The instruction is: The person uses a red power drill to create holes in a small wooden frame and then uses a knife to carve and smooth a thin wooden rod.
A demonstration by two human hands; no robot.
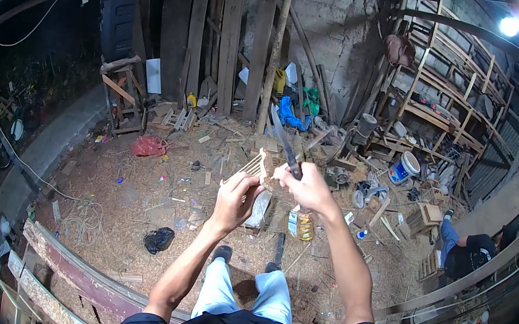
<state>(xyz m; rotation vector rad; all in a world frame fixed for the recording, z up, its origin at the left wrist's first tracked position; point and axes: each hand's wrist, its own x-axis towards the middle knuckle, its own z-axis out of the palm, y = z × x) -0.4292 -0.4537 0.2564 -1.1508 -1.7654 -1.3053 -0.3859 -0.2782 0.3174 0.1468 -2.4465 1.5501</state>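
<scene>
My left hand (pixel 234 201) is closed on a small pale wooden piece with several thin parallel slats (pixel 252 167), held up in front of me. My right hand (pixel 307 188) grips the dark handle of a long-bladed knife (pixel 285 140), whose blade points up and away; that hand's fingers are close beside the wooden piece, and whether they touch it I cannot tell. Below my hands lies a grey oblong block (pixel 257 215), and to its right a yellow and light-blue package or container (pixel 304 226). My feet rest on the littered floor.
Leaning planks (pixel 229 42) and wooden racks (pixel 447 114) line the back. A white bucket (pixel 404 168), red bag (pixel 148 146) and black bag (pixel 158 240) lie around. Another person (pixel 475 253) is low at the right. A long board (pixel 78 269) edges the near left.
</scene>
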